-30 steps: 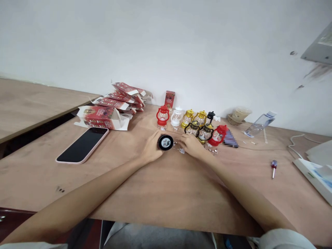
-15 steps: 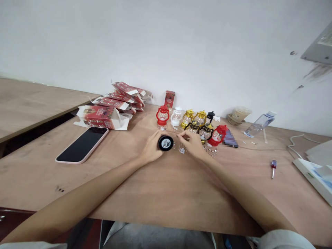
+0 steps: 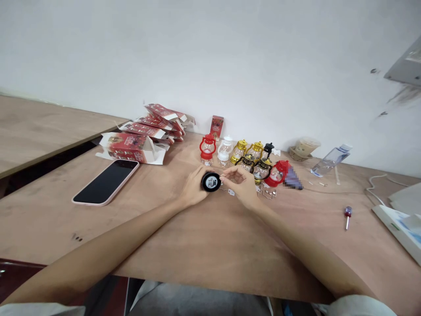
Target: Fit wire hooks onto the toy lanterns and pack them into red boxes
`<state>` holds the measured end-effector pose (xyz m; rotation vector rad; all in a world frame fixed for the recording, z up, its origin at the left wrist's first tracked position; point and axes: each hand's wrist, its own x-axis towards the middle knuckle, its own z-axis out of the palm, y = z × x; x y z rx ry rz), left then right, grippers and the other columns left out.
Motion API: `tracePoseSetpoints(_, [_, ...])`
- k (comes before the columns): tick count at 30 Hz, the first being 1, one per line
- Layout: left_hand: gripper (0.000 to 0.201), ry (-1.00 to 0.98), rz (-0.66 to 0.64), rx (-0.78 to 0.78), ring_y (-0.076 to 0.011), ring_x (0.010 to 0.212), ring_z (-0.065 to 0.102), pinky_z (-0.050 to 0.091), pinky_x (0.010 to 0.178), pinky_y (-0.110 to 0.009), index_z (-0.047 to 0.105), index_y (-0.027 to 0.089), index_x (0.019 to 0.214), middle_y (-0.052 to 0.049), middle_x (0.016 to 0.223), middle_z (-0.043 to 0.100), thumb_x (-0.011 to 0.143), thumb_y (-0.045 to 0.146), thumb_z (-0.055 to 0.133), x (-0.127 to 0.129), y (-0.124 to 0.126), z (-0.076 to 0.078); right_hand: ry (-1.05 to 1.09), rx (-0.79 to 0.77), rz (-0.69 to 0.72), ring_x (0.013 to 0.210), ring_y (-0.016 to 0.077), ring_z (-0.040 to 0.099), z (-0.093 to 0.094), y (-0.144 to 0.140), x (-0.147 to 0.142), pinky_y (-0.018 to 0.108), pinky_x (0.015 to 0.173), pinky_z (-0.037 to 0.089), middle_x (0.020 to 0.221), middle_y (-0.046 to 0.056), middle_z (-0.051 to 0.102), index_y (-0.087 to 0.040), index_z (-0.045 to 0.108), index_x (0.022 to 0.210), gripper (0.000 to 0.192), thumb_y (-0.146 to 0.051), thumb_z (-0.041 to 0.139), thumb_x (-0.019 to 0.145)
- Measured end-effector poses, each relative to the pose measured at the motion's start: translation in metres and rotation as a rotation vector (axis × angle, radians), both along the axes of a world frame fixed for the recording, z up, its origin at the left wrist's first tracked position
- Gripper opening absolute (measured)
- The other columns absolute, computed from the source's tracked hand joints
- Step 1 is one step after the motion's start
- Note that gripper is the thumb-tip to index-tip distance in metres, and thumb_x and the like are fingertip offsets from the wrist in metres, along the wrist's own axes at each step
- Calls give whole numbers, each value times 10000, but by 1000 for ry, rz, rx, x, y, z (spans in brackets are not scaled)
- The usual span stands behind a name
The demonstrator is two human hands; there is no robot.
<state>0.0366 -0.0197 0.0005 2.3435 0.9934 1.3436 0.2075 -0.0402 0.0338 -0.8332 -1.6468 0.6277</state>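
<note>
My left hand [image 3: 194, 186] is wrapped around a black lantern [image 3: 211, 181]. Its round base faces me, with a pale disc and small grey shapes in the middle; the hand hides its body. At the base's right edge, my right hand [image 3: 240, 182] has thumb and forefinger pinched together. Whatever those fingertips hold is too small to make out. Just behind the hands stand a red lantern [image 3: 208, 147], a white lantern [image 3: 225, 149] and several gold, bronze and black ones. A second red lantern [image 3: 276, 174] leans beyond my right hand. Small wire frames and a white tag [image 3: 231, 192] lie close to it.
Red cardboard boxes [image 3: 128, 147] are piled at the back left, beside a phone [image 3: 105, 182]. One small red box [image 3: 216, 127] stands against the wall. To the right are a lidded cup [image 3: 305, 147], a tilted clear bottle [image 3: 331, 160], a screwdriver [image 3: 347, 217] and a white cable [image 3: 371, 184].
My right fingertips have moved left, from beside the black lantern to the edge of its base. The left hand keeps its hold, and the view has shifted slightly.
</note>
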Motion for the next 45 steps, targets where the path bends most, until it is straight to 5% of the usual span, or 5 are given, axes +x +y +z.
tracePoseSetpoints(7, [479, 28, -5, -14, -231, 1023, 548, 447, 887, -365, 494, 215, 1054, -51, 1069, 573, 603, 54, 523, -1, 1, -2, -628, 725, -111, 685, 154, 589, -13, -8, -1, 290, 632, 479, 700, 45, 651, -181, 615, 838, 149, -107, 489, 870])
tracePoseSetpoints(12, [490, 59, 5, -14, -241, 1026, 540, 446, 893, -382, 496, 214, 1055, -56, 1078, 564, 591, 59, 509, -1, 1, -3, -764, 911, -133, 786, 174, 612, -19, -7, -1, 300, 666, 498, 839, 71, 700, -165, 621, 970, 208, -61, 478, 861])
tracePoseSetpoints(25, [507, 82, 20, -16, -242, 1072, 529, 433, 915, -386, 487, 221, 1073, -53, 1099, 567, 596, 57, 541, 0, -1, -3, -551, 751, -144, 826, 179, 593, -16, -7, -3, 327, 735, 503, 863, 70, 675, -191, 582, 950, 167, -84, 520, 838])
tracePoseSetpoints(31, [459, 8, 49, -21, -237, 1039, 544, 444, 902, -383, 498, 214, 1065, -55, 1075, 577, 630, 81, 564, 0, 0, -1, -343, 552, -387, 895, 220, 560, -15, 7, 10, 393, 784, 464, 896, 93, 604, -191, 554, 939, 149, -125, 471, 835])
tracePoseSetpoints(45, [482, -64, 57, 5, -198, 985, 564, 461, 869, -334, 495, 202, 1017, -35, 1029, 592, 577, 8, 506, -1, 4, -2, -1059, 201, -128, 904, 228, 540, -31, 36, 18, 359, 786, 416, 830, 77, 685, -161, 654, 791, 166, -68, 518, 814])
